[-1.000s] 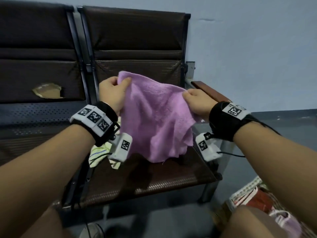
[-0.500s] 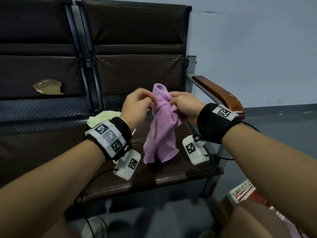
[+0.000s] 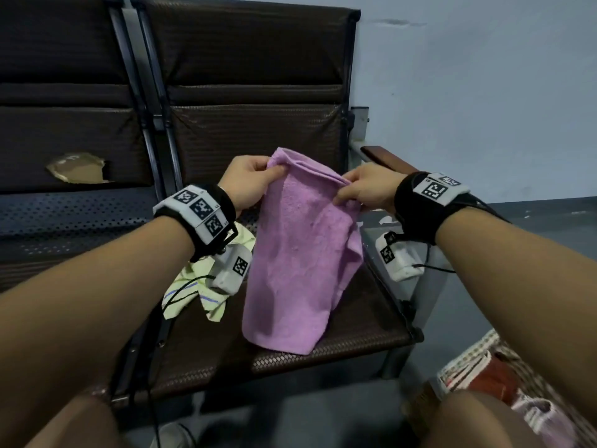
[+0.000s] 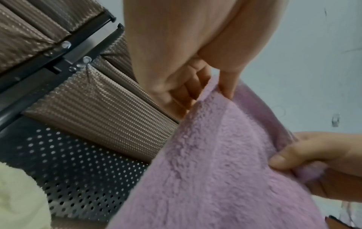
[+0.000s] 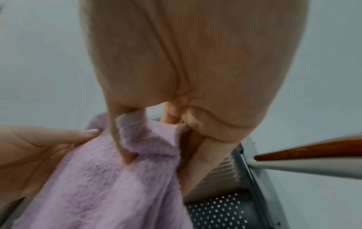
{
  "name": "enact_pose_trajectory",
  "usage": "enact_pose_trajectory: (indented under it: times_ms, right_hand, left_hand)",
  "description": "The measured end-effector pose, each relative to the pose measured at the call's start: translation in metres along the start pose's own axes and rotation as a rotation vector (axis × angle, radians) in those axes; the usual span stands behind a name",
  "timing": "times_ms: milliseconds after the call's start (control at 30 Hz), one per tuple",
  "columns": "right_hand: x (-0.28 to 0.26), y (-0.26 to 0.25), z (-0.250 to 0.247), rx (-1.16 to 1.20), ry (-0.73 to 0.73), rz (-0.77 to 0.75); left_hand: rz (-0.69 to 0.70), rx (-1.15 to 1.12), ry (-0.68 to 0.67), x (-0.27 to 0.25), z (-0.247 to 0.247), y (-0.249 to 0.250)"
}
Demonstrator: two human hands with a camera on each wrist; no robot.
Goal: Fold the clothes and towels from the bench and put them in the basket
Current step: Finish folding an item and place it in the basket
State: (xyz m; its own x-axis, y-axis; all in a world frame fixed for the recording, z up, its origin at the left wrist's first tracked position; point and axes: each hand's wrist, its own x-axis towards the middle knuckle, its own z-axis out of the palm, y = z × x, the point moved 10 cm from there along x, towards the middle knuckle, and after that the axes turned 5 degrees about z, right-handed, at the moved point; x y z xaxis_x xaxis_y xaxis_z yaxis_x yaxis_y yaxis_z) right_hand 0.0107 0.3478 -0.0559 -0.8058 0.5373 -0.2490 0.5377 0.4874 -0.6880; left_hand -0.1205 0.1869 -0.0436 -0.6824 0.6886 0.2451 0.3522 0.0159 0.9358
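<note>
Here our left hand [image 3: 250, 182] pinches the upper left corner of the purple towel [image 3: 300, 263] and our right hand [image 3: 366, 189] pinches the upper right — the towel hanging doubled between them, above the bench seat [image 3: 355, 321] — with the basket [image 3: 517, 392] below our right forearm.

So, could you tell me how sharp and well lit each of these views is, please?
Head view: dim, even light, purple towel crisp, basket corner smeared. Left wrist view: towel pile sharp, yellow cloth blurred. Right wrist view: soft throughout, right hand looming large and distorted.
</note>
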Motion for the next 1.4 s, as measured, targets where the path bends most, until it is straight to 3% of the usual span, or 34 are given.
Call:
enact_pose_trajectory:
  times_ms: [167, 300, 467, 600, 667, 733, 800, 933, 1100, 1200, 1300, 1400]
  right_hand:
    - [0.013, -0.027, -0.047, 0.040, 0.390, -0.184]
    - [0.002, -0.055, -0.050, 0.065, 0.477, -0.351]
    - [-0.004, -0.028, 0.006, -0.112, 0.269, -0.323]
    - [-0.013, 0.027, 0.080, -0.285, 0.015, -0.244]
    - [-0.023, 0.054, 0.117, -0.338, -0.154, -0.199]
    - [-0.034, 0.080, 0.150, -0.327, -0.336, -0.123]
    - [-0.042, 0.101, 0.171, -0.226, -0.462, -0.020]
    - [-0.024, 0.124, 0.179, -0.041, -0.455, 0.135]
    - [0.041, 0.129, 0.161, 0.216, -0.135, 0.150]
    - [0.074, 0.130, 0.158, 0.196, 0.017, 0.116]
    - [0.097, 0.122, 0.155, 0.041, 0.123, 0.073]
    - [0.108, 0.115, 0.162, -0.076, 0.121, 0.062]
  left_hand:
    - [0.112, 0.006, 0.177, 0.030, -0.019, 0.022]
    - [0.174, -0.039, 0.209, 0.038, -0.037, 0.026]
    - [0.021, 0.055, 0.059, -0.007, -0.026, -0.040]
    - [-0.173, 0.253, -0.220, -0.070, 0.011, -0.115]
    - [-0.287, 0.340, -0.432, -0.103, 0.032, -0.148]
    - [-0.394, 0.330, -0.628, -0.135, 0.051, -0.172]
    - [-0.520, 0.294, -0.694, -0.156, 0.061, -0.190]
    - [-0.664, 0.260, -0.527, -0.152, 0.053, -0.215]
    - [-0.575, 0.061, -0.123, -0.104, 0.039, -0.234]
    - [-0.489, 0.103, 0.074, -0.075, 0.026, -0.246]
    - [-0.507, 0.140, 0.137, -0.058, 0.023, -0.266]
    - [-0.586, 0.260, 0.101, -0.055, 0.020, -0.287]
